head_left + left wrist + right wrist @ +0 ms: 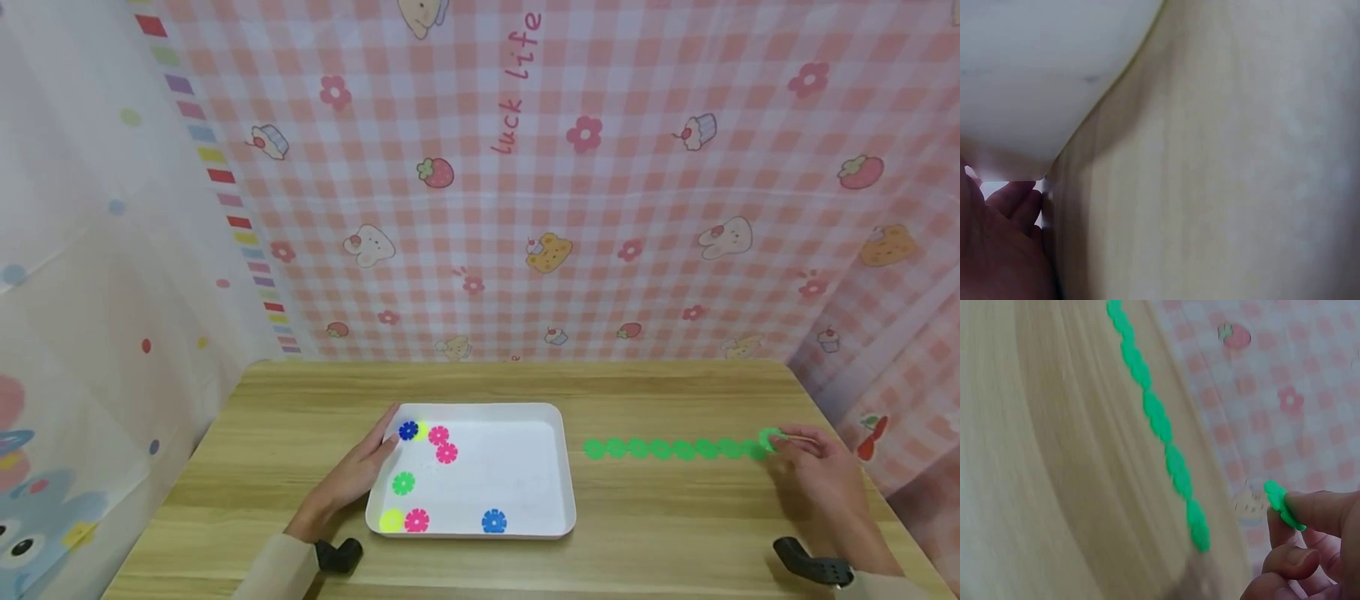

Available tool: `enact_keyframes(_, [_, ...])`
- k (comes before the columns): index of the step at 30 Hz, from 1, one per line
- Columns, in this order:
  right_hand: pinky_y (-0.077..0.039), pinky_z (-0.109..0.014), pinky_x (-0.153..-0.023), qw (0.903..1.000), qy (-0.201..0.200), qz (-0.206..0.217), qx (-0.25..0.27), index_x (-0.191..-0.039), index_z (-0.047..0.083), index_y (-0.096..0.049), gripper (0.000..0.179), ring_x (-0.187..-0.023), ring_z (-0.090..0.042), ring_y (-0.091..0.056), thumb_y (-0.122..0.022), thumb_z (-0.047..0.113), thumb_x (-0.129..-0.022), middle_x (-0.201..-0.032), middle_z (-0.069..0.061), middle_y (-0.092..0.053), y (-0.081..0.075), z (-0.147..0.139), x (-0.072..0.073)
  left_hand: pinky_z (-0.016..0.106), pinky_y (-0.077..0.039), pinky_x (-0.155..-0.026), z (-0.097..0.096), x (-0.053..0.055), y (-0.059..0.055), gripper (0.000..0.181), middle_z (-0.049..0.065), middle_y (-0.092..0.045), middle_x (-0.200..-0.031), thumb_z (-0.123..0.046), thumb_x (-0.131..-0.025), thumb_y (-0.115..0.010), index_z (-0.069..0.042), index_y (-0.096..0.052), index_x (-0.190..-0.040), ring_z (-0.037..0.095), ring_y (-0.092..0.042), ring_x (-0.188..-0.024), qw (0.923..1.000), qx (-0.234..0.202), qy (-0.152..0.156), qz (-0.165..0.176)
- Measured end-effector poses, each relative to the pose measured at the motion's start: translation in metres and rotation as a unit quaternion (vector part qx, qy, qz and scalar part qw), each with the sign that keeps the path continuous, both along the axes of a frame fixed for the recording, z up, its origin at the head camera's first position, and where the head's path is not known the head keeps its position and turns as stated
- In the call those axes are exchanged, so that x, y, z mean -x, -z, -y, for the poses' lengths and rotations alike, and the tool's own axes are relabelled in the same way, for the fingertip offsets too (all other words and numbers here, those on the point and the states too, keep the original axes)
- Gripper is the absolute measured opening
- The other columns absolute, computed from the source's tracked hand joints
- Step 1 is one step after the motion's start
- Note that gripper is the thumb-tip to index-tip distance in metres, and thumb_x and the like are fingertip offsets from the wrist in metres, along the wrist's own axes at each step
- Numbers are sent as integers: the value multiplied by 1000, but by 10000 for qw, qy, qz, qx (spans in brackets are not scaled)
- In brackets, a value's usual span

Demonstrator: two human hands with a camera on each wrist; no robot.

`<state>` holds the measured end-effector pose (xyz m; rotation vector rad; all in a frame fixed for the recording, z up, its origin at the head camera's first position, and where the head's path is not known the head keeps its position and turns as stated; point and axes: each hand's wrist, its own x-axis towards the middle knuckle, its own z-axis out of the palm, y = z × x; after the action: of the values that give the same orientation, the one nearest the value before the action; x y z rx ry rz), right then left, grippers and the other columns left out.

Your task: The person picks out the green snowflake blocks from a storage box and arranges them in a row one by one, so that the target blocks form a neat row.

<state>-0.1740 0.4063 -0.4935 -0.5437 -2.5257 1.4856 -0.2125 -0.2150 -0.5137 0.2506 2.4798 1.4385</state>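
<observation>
My right hand pinches a green notched plastic disc between thumb and finger. In the right wrist view this disc is apart from the row of green discs, which lies on the table in a nearly straight line. On the left, my left hand holds the white tray by its left side, with the thumb at the rim. Inside the tray lie pink discs, yellow discs, a dark blue disc, a lighter blue disc and a green disc.
The wooden table reaches back to a pink checked cloth hanging behind it. A pale dotted cloth hangs at the left. Each wrist wears a black camera mount.
</observation>
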Motion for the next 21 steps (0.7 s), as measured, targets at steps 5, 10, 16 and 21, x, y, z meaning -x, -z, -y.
enact_keyframes(5, [-44, -20, -56, 9977, 331, 31, 590, -98, 30, -63, 11, -68, 2, -54, -69, 37, -93, -76, 31, -61, 10, -10, 0, 54, -1, -122, 0, 0, 0, 56, 0, -2, -168, -36, -109, -29, -31, -8, -161, 26, 1, -154, 10000, -20, -13, -21])
enact_keyframes(10, [-42, -20, -48, 9928, 801, 69, 889, -93, 32, -62, 7, -58, -1, -50, -68, 30, -94, -71, 30, -60, 17, -14, 4, 54, -1, -122, 0, 0, -1, 56, 0, -2, -168, -36, -109, -29, -31, -8, -160, 26, 1, -154, 10000, -19, -13, -2])
enact_keyframes(16, [-42, -22, -46, 9914, 1024, 114, 806, -89, 32, -62, 9, -55, -2, -50, -68, 28, -94, -66, 29, -59, 20, -13, 11, 53, -1, -122, 1, 0, 1, 56, 0, -2, -168, -35, -109, -29, -30, -7, -161, 25, 2, -154, 10000, -70, 3, 8])
enact_keyframes(21, [-43, -20, -50, 9930, 1055, 108, 521, -83, 31, -64, 13, -58, 3, -52, -68, 25, -93, -63, 31, -57, 23, -12, 14, 52, -2, -123, 1, 1, 2, 56, 1, -3, -168, -34, -110, -30, -29, -8, -161, 25, 1, -154, 10000, -72, -28, -13])
